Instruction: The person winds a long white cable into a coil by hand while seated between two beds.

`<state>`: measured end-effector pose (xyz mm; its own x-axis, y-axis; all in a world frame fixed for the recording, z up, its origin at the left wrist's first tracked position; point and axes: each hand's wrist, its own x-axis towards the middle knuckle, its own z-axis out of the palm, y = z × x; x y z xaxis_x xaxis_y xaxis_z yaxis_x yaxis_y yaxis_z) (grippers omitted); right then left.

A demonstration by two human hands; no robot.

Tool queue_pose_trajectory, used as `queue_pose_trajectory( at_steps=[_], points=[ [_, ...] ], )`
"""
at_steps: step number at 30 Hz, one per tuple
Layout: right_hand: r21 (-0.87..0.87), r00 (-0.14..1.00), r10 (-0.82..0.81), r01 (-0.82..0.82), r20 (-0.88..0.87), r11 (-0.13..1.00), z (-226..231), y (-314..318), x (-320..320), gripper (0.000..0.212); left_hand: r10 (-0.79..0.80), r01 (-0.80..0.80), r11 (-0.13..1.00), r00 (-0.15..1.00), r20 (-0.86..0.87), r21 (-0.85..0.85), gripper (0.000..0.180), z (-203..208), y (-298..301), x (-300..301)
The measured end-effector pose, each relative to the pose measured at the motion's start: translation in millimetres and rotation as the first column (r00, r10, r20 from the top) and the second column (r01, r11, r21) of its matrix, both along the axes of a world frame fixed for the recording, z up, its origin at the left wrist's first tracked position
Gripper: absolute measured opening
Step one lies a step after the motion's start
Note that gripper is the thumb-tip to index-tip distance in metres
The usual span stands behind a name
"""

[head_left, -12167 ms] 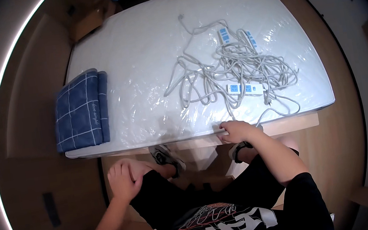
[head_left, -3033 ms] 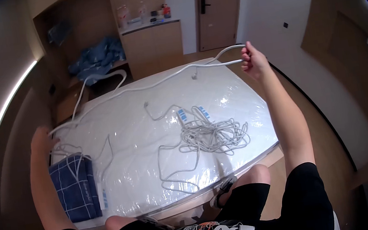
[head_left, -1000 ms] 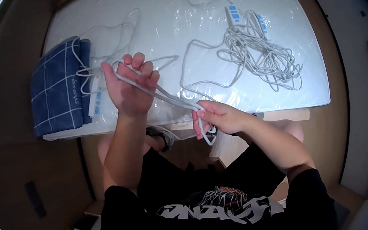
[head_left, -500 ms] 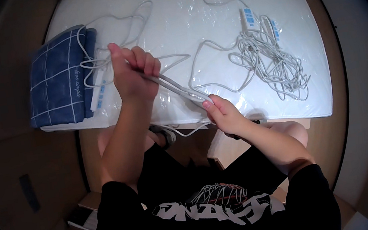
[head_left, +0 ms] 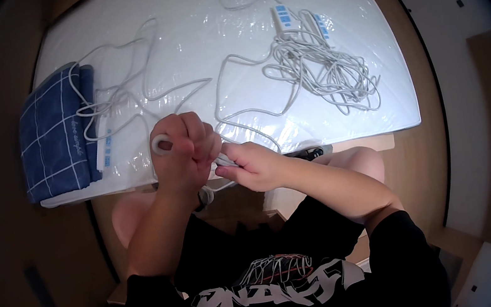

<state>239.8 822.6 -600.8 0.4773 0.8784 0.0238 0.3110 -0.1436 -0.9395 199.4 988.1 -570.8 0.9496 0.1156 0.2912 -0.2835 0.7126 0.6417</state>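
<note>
Left hand (head_left: 186, 149) and right hand (head_left: 255, 165), clamped on a light-grey cable bundle (head_left: 156, 144) over the near edge of the plastic-wrapped white mattress (head_left: 197, 40). On its left, folded blue checked fabric (head_left: 53, 141), crossed by cable loops (head_left: 92, 106); on its right, tangled grey cords (head_left: 301, 59).

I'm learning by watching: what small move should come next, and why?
Perhaps hold the left hand firm and let the right hand fold its white cord up against it: a cord loop pokes from the left hand, and the right hand grips close beside it.
</note>
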Motion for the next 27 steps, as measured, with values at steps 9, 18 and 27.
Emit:
queue_pose_trajectory(
  at_steps=[9,18,27],
  points=[
    [0.143,0.984,0.062,-0.038,-0.168,0.989,11.0,-19.0,8.4,0.029,0.070,-0.069,0.998,0.997,0.044,-0.010,0.047,10.1,-1.8,-7.1],
    [0.168,0.946,0.157,-0.112,-0.282,0.979,2.1,-17.5,13.8,0.025,0.014,-0.010,0.982,1.000,-0.020,0.188,0.046,-6.5,19.2,2.6],
    [0.016,0.988,0.021,-0.019,-0.153,1.000,7.4,-14.8,10.5,0.020,0.128,-0.108,0.970,0.988,-0.082,0.216,0.025,2.7,7.9,-1.0]
  ],
)
